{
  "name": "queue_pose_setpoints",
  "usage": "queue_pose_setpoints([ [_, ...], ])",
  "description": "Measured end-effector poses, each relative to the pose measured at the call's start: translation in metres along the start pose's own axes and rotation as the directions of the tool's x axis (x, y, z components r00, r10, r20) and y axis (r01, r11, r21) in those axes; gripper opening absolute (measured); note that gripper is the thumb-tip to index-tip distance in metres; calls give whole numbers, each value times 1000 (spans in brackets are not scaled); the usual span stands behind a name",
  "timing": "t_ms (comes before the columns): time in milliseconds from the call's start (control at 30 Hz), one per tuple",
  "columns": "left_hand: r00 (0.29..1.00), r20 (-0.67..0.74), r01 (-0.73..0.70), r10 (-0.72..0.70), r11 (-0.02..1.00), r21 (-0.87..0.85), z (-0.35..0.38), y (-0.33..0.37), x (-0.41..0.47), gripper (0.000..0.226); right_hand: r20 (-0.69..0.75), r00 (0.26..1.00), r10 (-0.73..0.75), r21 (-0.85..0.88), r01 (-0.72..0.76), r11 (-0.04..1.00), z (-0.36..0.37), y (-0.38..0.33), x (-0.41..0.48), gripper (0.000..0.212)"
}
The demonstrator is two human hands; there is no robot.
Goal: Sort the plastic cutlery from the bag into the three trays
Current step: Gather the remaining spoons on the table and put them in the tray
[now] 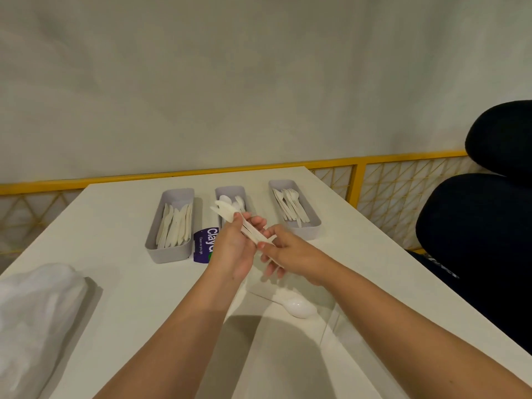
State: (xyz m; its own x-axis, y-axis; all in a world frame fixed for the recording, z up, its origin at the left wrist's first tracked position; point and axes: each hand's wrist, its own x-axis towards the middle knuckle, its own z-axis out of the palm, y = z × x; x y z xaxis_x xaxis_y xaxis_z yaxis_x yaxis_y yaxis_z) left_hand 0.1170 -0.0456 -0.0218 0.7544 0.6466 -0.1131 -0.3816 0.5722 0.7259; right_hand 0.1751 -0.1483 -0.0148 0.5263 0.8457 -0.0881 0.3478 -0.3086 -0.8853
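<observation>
Well, a black chair (489, 226) crowds the white table (129, 283) on the right, and a crinkled clear bag (37, 312) slumps at the left. A purple label (203, 246) lies between the left tray (168, 254) of knives (172, 226) and the middle tray (227, 190), whose near end the hands hide. Forks (290, 203) fill the right tray (309, 233). Above the table, the left hand (236, 249) grips a bundle of flat, matte cream cutlery (227, 216), and the right hand (290, 254) pinches its handle ends. Its long axis slants, tips pointing away and left. A glossy white spoon (299, 308) lies on the table below the hands.
</observation>
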Motion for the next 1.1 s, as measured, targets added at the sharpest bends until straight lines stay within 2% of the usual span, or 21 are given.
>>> queue_pose_setpoints([
  [67,1000,-21,-23,23,1000,-3,-6,6,2,29,71,997,3,16,-5,1000,6,-2,0,9],
  [133,999,-20,-28,29,997,68,-12,11,2,29,90,996,-15,49,10,999,12,-6,2,22],
  [267,998,68,-7,-18,937,349,-21,17,-8,32,83,996,-22,235,2,972,24,-20,13,24],
  [333,996,91,-24,-15,911,413,-29,18,-10,33,103,995,-17,273,-12,962,29,-26,20,29],
  [533,997,67,-50,23,898,436,-52,37,-4,29,221,975,13,301,-81,950,45,-38,37,23],
  [900,986,-68,-101,152,872,479,-69,78,14,25,314,949,35,341,-147,929,71,-53,71,32],
  [967,972,-139,-99,187,871,481,-75,91,27,26,240,970,47,255,-110,961,76,-54,79,32],
  [1033,956,-223,-44,189,847,530,-87,104,43,20,110,994,-9,-30,12,999,82,-50,86,30],
  [1100,948,-281,65,150,773,631,-97,112,59,15,61,986,-153,-332,165,929,87,-45,95,33],
])
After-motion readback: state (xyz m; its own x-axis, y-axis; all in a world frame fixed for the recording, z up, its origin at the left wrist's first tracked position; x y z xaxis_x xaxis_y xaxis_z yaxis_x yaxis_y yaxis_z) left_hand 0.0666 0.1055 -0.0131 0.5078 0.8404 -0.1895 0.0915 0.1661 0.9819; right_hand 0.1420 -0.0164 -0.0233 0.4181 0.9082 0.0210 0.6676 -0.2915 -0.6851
